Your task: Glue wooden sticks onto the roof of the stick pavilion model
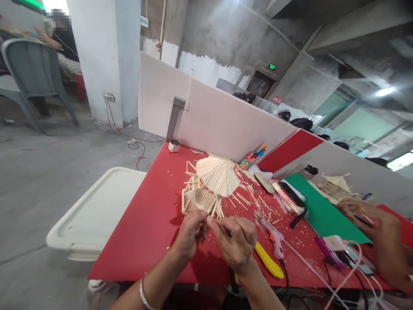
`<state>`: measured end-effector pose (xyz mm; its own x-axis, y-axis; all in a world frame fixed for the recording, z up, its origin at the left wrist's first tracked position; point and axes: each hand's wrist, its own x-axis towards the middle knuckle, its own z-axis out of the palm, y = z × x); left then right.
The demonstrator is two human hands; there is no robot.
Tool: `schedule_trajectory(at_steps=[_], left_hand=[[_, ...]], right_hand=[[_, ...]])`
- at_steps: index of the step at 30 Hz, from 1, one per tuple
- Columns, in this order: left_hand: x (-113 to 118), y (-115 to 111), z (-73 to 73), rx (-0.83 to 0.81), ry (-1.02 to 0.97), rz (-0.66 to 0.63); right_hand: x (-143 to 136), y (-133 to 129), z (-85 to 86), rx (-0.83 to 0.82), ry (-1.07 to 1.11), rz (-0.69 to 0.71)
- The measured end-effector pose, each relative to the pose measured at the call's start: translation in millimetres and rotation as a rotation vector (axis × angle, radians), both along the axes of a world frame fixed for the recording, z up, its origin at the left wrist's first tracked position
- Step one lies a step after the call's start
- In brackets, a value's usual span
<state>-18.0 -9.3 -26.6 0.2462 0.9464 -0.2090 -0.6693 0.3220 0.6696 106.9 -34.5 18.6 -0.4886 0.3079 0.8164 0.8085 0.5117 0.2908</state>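
Note:
My left hand is closed in a pinch just in front of a small model built of thin wooden sticks. My right hand is closed too, its thumb and forefinger meeting the left fingertips. Whatever lies between the fingertips is too small to make out. The model has a fan-shaped stick roof and stick walls, and stands on the red tabletop. A yellow handle shows beside my right hand, and a dark handle shows below it; I cannot tell whether the hand holds this tool.
A pink glue gun lies right of my hands, among loose sticks and scraps. Behind are a roll of tape and a pen holder. A co-worker's hands are at the right, by a power strip. A white bin stands left.

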Motion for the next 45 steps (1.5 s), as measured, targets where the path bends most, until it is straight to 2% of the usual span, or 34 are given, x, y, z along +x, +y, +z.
schedule_trajectory(at_steps=[4, 8, 12, 16, 18, 20, 24, 26, 28, 33, 35, 37, 40, 42, 44, 45], left_hand=[[-5.5, -19.0, 0.6, -0.023, 0.046, -0.057], [-5.6, -41.9, 15.0, -0.123, 0.088, -0.011], [11.5, -54.3, 30.5, -0.162, 0.088, -0.087], [37.3, -54.9, 33.9, -0.143, 0.117, -0.117], [48.2, -52.3, 32.4, -0.114, 0.147, -0.099], [56.0, -48.8, 29.3, -0.08, 0.205, -0.049], [62.6, -42.7, 20.5, 0.027, 0.362, 0.046], [63.8, -41.0, 16.9, 0.084, 0.413, 0.042], [64.8, -39.6, 15.0, 0.12, 0.444, 0.023], [66.6, -34.9, 13.8, 0.139, 0.491, 0.064], [66.5, -32.9, 12.8, 0.155, 0.494, 0.079], [66.2, -31.3, 12.0, 0.16, 0.492, 0.09], [67.0, -29.0, 13.0, 0.163, 0.498, 0.105], [68.9, -27.4, 16.2, 0.178, 0.511, 0.106], [71.3, -25.8, 21.4, 0.207, 0.536, 0.103], [72.3, -25.1, 24.6, 0.225, 0.556, 0.098]], right_hand=[[0.7, -15.5, 5.4, 0.046, 0.017, 0.023], [8.2, -36.4, 0.4, 0.039, 0.05, 0.077], [24.0, -54.3, -9.7, 0.018, 0.067, 0.089], [46.2, -66.9, -16.0, -0.041, 0.08, 0.069], [57.3, -71.6, -22.2, -0.123, 0.143, 0.065], [66.3, -74.5, -34.3, -0.268, 0.258, -0.015], [71.9, -72.0, -66.5, -0.628, 0.386, -0.451], [69.4, -67.1, -73.0, -0.776, 0.381, -0.598], [66.9, -61.6, -67.8, -0.886, 0.365, -0.642], [74.2, -50.0, -36.7, -1.067, 0.33, -0.61], [85.0, -46.7, -32.0, -1.109, 0.428, -0.56], [99.5, -45.7, -31.8, -1.214, 0.667, -0.409], [118.4, -51.8, -32.2, -1.435, 1.236, 0.006], [121.2, -61.1, -30.8, -1.496, 1.554, 0.331], [112.8, -72.3, -30.6, -1.524, 1.695, 0.597], [104.8, -77.6, -31.9, -1.549, 1.701, 0.68]])
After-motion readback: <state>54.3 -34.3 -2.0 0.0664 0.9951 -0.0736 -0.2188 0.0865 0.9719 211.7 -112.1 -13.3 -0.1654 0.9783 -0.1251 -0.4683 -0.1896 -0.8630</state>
